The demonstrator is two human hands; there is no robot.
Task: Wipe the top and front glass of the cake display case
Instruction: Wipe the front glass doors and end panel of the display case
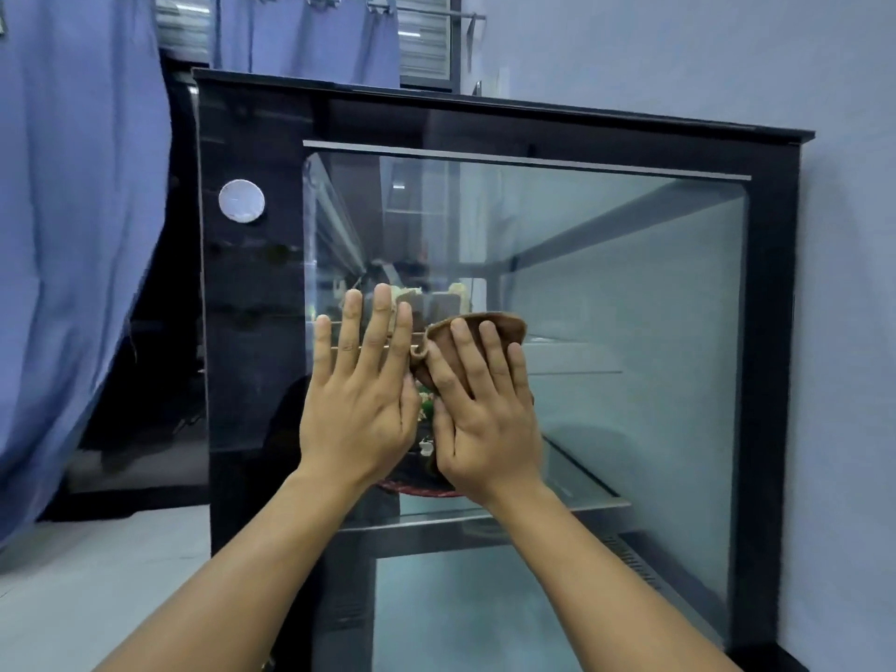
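Blue curtains hang behind the display case; right hand presses a brown cloth flat on its glass, left hand spread open, empty, alongside.

Black-framed glass cake display case against the wall on the right, blue fabric curtain left and behind it, left hand flat on the glass, right hand beside it, pressing a brown cloth on the glass

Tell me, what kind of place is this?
Probably a small cake shop or its back room: a glass display case with shelves, being wiped with a brown cloth, and blue curtains beside it.
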